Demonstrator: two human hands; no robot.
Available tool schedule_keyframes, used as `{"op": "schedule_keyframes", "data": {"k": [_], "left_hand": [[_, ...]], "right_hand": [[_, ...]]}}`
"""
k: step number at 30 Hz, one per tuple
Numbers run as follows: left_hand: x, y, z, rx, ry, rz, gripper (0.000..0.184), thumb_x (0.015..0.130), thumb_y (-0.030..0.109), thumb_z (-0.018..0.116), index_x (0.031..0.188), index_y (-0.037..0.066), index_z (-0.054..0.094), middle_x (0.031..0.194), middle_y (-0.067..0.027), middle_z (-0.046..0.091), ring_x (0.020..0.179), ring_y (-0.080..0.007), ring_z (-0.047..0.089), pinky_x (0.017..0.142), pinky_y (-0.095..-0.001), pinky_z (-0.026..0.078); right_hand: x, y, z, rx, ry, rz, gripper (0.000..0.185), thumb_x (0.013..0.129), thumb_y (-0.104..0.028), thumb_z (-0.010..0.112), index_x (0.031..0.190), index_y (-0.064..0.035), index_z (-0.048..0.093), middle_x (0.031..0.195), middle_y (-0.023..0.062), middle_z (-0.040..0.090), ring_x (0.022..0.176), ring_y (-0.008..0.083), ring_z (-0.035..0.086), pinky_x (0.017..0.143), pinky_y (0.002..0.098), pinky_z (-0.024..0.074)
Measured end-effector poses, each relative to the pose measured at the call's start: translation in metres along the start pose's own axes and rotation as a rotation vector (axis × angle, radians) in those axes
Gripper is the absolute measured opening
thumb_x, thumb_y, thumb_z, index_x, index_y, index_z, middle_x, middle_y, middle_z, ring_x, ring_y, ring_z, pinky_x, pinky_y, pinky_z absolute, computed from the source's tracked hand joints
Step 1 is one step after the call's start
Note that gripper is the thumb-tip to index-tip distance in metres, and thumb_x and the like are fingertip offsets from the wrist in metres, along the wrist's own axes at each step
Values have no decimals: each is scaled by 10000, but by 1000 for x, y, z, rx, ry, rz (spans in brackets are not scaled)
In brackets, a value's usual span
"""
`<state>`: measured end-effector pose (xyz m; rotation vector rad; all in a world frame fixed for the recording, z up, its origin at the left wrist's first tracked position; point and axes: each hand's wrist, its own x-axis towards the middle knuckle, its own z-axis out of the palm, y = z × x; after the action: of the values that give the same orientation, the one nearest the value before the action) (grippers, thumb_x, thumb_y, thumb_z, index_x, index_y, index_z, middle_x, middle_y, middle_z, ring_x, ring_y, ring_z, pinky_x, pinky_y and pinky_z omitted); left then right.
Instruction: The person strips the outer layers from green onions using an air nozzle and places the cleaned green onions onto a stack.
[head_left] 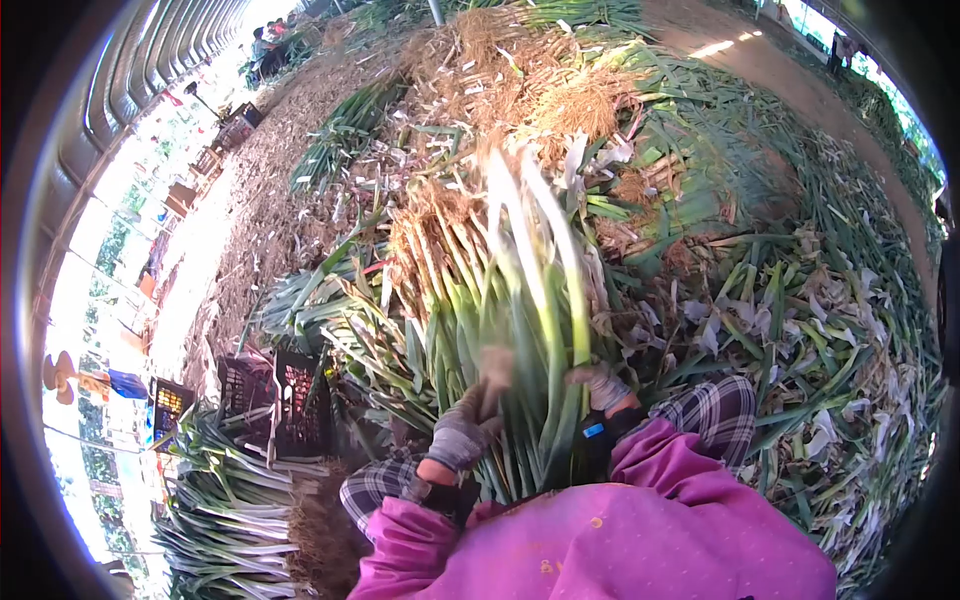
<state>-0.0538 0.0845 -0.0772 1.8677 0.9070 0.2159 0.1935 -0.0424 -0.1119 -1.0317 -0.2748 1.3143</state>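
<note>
At the far left, a row of stacked leeks [235,545] lay on the ground, roots facing right. Beyond the row stood a black crate [300,405]. Right of the crate, a batch of rooted leeks [440,245] lay on the heap in front of the person, roots pointing away.

The gloved left hand [468,428] was positioned at the leaves, near the lower end of this batch. Its fingers were blurred; whether they gripped any leaves could not be told.

The pale leeks [552,235] extended forward between the hands, white ends outward, leaves toward the person's lap. Their outer ends were blurred.

The gloved right hand [603,388] was at the right edge of the pale leeks, its fingers closed on the green part.

Risk of slippage: held low, the long stems could have swung or slid if the grip loosened. Risk of mixing: rooted leeks lay directly beside, so their roots or leaves could have snagged. Risk of fouling: loose leaves [825,430] covered the ground at right and could have clung to stems lowered there.
</note>
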Motion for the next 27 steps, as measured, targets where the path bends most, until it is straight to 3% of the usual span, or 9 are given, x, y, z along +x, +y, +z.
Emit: {"op": "schedule_keyframes", "data": {"k": [1,4,8,9,12,19,22,26,27], "left_hand": [[-2,-10,-1,249,-129,52,702,718,230,694,1325,77,376,1035,-182,608,908,-255,610,792,-327,465],[-1,-57,4,53,8,-113,704,704,288,693,1304,74,393,1019,-201,605,921,-307,601,800,-358,462],[-11,2,-19,415,-158,-248,678,700,350,678,1261,68,422,993,-216,602,918,-379,582,779,-404,467],[-11,16,-20,533,-185,-205,672,708,361,667,1255,58,421,982,-208,607,907,-370,589,771,-410,467],[6,16,-12,467,9,-287,685,710,387,655,1256,49,417,975,-212,606,902,-372,590,774,-426,462],[62,-13,-16,475,-207,-205,627,714,368,654,1237,87,452,979,-196,618,904,-351,599,777,-406,467],[75,7,-30,519,-272,-324,596,717,356,655,1212,79,470,1002,-201,611,935,-347,590,799,-395,461],[79,14,-44,481,-305,-346,592,723,372,651,1194,64,468,989,-201,610,934,-348,589,802,-392,460],[76,16,-45,479,-320,-339,590,721,374,651,1189,64,470,982,-199,612,931,-347,590,801,-391,460]], "right_hand": [[-6,2,-5,139,-46,-53,444,629,-169,690,1024,9,592,813,161,645,718,302,643,692,383,532],[-37,-48,13,291,-218,-143,493,639,-126,680,1093,22,557,930,149,641,778,318,642,685,415,548],[-13,-50,-22,172,-124,-357,472,676,-173,699,1088,10,561,943,115,640,795,241,637,715,377,538],[-14,-50,-13,37,159,-432,434,691,-213,715,1054,-13,583,940,94,643,759,201,626,695,350,526],[27,-18,-39,166,233,-175,407,695,-236,723,1027,-37,598,915,67,644,723,184,613,677,326,512],[113,66,-8,-394,157,48,222,804,-247,594,905,-65,670,877,36,652,739,139,590,703,283,460],[148,92,6,-266,142,267,246,831,-257,556,908,-53,670,892,42,655,769,128,587,722,278,456],[180,126,-3,-725,-18,-42,255,817,-275,576,909,-57,671,869,29,650,751,120,562,711,284,448],[180,129,-4,-442,80,167,234,796,-270,597,904,-77,674,851,22,647,745,118,554,709,294,444]]}}
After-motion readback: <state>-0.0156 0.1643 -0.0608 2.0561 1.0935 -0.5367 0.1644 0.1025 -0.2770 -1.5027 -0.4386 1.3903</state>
